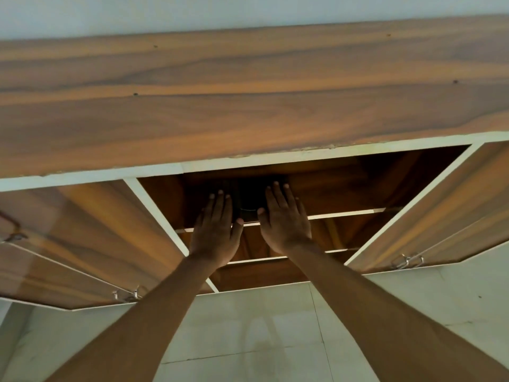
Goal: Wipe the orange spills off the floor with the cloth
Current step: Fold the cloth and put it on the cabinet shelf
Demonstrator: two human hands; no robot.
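I am looking up at a wall cabinet, so neither the floor, the orange spills nor the cloth is in view. Both arms reach up into the open cabinet (344,194). My left hand (216,230) and my right hand (285,217) are raised side by side, fingers stretched and apart, backs toward me. Between them, deep on the upper shelf, stands a dark object (248,199); the hands flank it, and I cannot tell whether they touch it. Nothing is gripped in either hand.
The cabinet's two wood-grain doors hang open, one on the left (91,244) and one on the right (440,216), each with metal handles. White-edged shelves (347,213) cross the inside. A long wood panel (248,100) runs above, and pale wall tiles (261,340) lie below.
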